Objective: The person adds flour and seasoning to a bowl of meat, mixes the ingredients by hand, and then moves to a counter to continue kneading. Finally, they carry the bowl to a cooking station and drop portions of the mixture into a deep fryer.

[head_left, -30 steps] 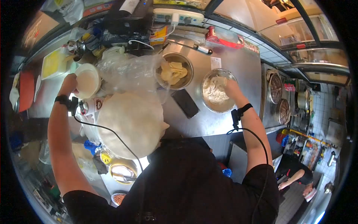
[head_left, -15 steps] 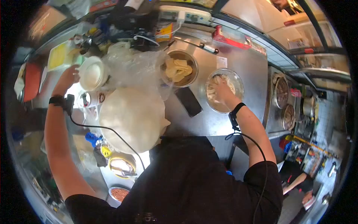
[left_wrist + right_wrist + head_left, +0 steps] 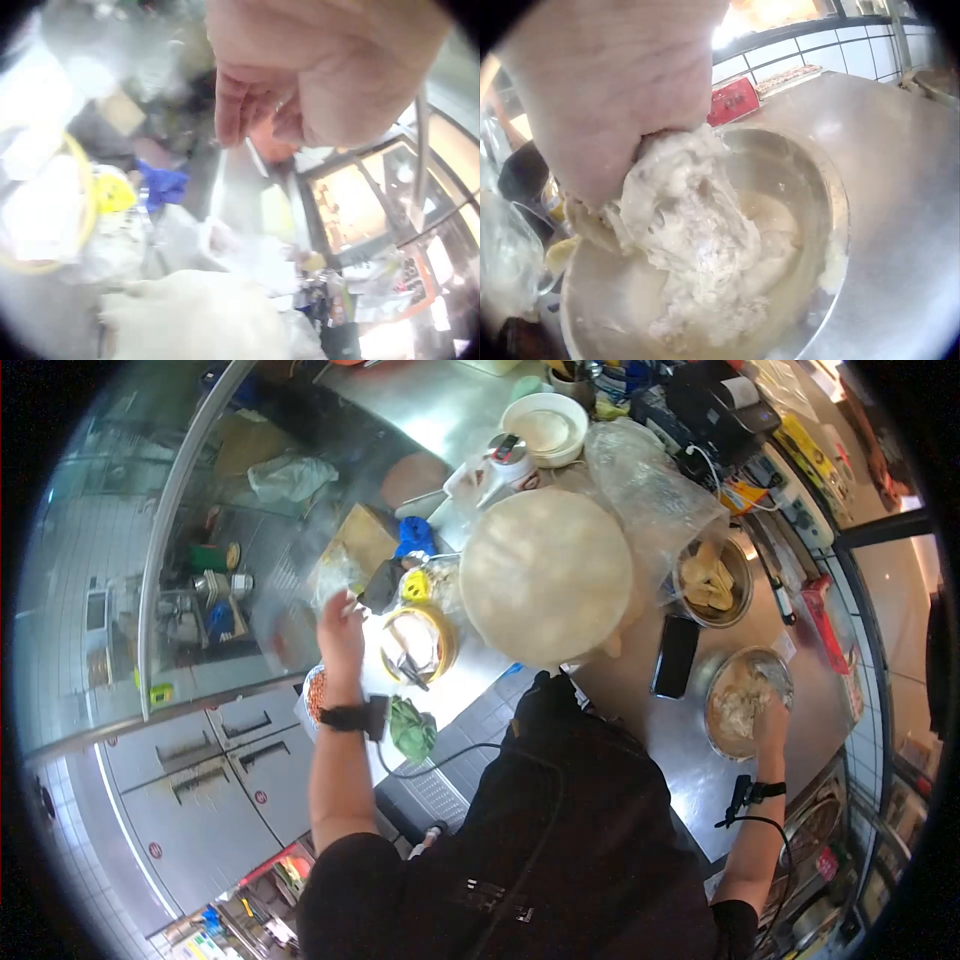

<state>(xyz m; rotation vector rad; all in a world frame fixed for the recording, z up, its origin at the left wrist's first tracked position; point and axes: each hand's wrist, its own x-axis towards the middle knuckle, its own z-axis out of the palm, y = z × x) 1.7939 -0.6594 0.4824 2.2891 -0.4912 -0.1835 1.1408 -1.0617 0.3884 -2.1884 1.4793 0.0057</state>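
In the right wrist view my right hand (image 3: 622, 97) grips a wet, pale dough-like mass (image 3: 694, 202) and lifts part of it above the metal bowl (image 3: 821, 225). Thin whitish liquid and more of the mass lie in the bowl; the fingertips are hidden. In the head view the right hand (image 3: 770, 725) is at the bowl's near right rim. My left hand (image 3: 340, 640) is held up with loosely bent fingers and nothing in it. It is left of a yellow-rimmed round container (image 3: 450, 645) that has white contents and a dark-handled utensil.
A large pale dome-shaped thing (image 3: 545, 575) stands mid-counter. Around it are a white bowl (image 3: 575, 415), clear plastic bag (image 3: 650, 470), metal bowl of yellowish pieces (image 3: 740, 595) and dark phone (image 3: 675, 655). A green bundle (image 3: 412, 730) sits near the front edge.
My left hand has left the white bowl and swung to the yellow-rimmed container. The head view has turned left. My right hand stays at the metal bowl, lifting some of its contents.
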